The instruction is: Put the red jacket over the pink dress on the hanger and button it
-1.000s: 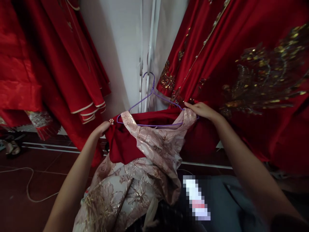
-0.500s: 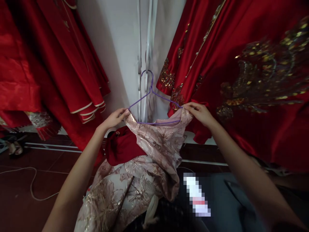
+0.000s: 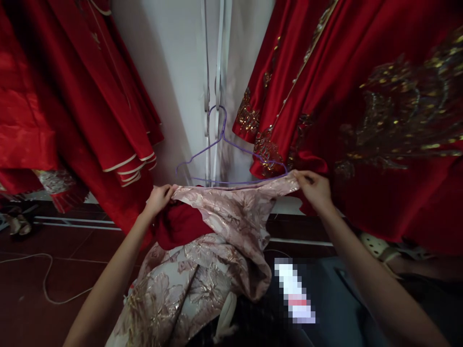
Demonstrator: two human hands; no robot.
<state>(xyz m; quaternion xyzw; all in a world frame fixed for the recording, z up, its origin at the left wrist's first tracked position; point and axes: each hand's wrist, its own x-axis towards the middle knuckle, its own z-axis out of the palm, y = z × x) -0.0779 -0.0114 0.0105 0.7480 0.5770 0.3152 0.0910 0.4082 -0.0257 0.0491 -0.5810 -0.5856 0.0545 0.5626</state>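
A pale pink dress (image 3: 235, 212) with metallic gold flowers is stretched between my two hands, its lower part gathered near my body. My left hand (image 3: 159, 198) pinches the left shoulder of the dress. My right hand (image 3: 315, 189) pinches the right shoulder, close to one end of a purple wire hanger (image 3: 223, 140). The hanger's hook is up at two pale vertical poles. Its left end stands bare above the neckline, while its right end reaches the right shoulder. A dark red piece of cloth (image 3: 181, 224) lies below my left hand, against the dress.
Red garments (image 3: 123, 96) hang on the left, and a red satin garment (image 3: 361, 193) with gold sequins hangs on the right. Pale vertical poles (image 3: 217, 62) stand against the wall. A white cable (image 3: 50, 284) lies on the floor, and a light clog (image 3: 374, 246) shows at right.
Both hands have moved outward and slightly down, pulling the neckline wider and flatter. The hanger's left end has come out of the left shoulder.
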